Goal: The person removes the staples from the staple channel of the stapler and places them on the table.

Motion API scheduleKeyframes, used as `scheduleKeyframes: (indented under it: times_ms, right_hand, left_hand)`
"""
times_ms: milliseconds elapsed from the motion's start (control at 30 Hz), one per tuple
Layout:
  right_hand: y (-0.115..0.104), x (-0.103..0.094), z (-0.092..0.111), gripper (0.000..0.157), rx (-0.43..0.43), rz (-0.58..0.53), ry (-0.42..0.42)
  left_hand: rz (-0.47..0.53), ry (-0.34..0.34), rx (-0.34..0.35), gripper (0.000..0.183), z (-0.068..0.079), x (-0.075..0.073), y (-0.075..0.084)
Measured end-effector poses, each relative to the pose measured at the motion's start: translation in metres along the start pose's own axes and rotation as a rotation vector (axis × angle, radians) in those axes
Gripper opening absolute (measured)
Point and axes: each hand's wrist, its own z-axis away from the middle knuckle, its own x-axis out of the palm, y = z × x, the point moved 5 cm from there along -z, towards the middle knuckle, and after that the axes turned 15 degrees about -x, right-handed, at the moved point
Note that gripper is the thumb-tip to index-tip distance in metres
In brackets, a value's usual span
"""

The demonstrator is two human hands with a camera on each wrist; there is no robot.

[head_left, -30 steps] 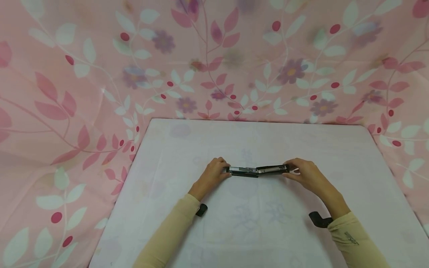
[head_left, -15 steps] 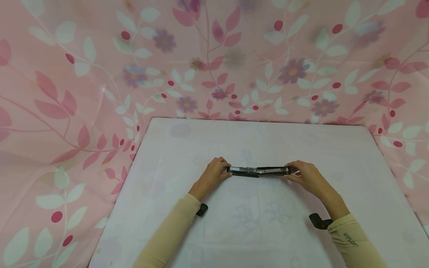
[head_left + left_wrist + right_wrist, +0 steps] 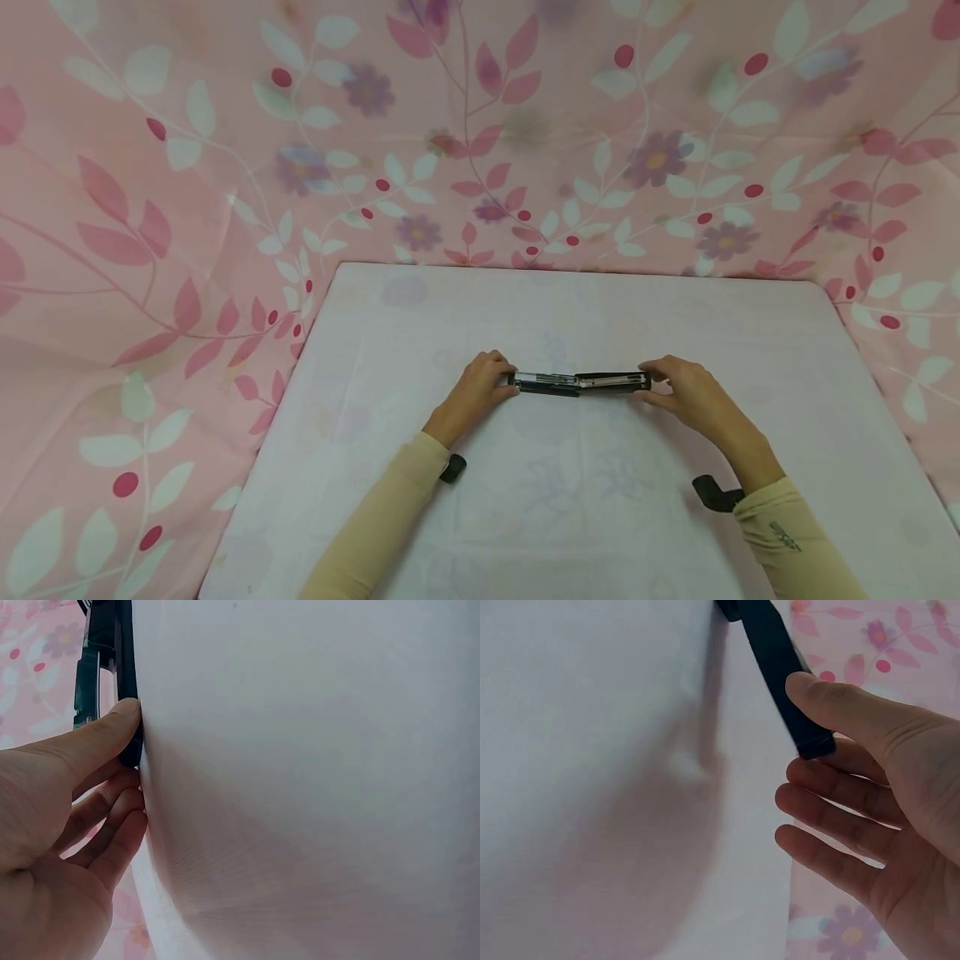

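Observation:
A long, narrow, black hinged case (image 3: pixel 546 384) with silvery parts along its top extends across the middle of the white table, its two halves meeting at a slight bend. My left hand (image 3: pixel 472 392) pinches its left end, thumb on the near side; there the left wrist view shows a dark strip (image 3: pixel 127 664) low against the table and a greenish piece beside it. At the other end, my right hand (image 3: pixel 688 396) pinches the right half (image 3: pixel 776 667) between thumb and index finger. In the right wrist view that half tilts up from the table, and the other fingers are spread below it.
The white table (image 3: pixel 570 517) has a straight far edge. Pink floral cloth (image 3: pixel 480 125) hangs behind it and at both sides. A black wrist mount (image 3: pixel 716 493) sticks out from the right sleeve, and a smaller black one (image 3: pixel 453 468) from the left.
The right half has come down slightly and the case lies a little straighter than one second ago, my right hand moving with it. My left hand has hardly moved.

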Motion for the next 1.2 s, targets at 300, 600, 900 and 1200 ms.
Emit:
scheduleKeyframes:
  times_ms: [300,600,900,1200]
  right_hand:
    - [-0.028,-0.006,-0.027,0.043,-0.044,0.088,0.011]
    - [-0.071,0.019,-0.062,0.037,-0.167,0.136,0.002]
    - [-0.089,0.053,-0.077,0.033,-0.228,0.176,-0.047]
    - [-0.093,0.072,-0.081,0.029,-0.291,0.22,-0.03]
  left_hand:
    - [0.013,-0.02,-0.028,0.033,-0.001,-0.002,0.0]
    - [0.026,-0.027,-0.018,0.034,0.001,-0.003,0.001]
    - [0.001,-0.033,-0.018,0.035,-0.002,-0.002,0.001]
    - [-0.014,-0.033,-0.011,0.035,-0.002,-0.001,0.0]
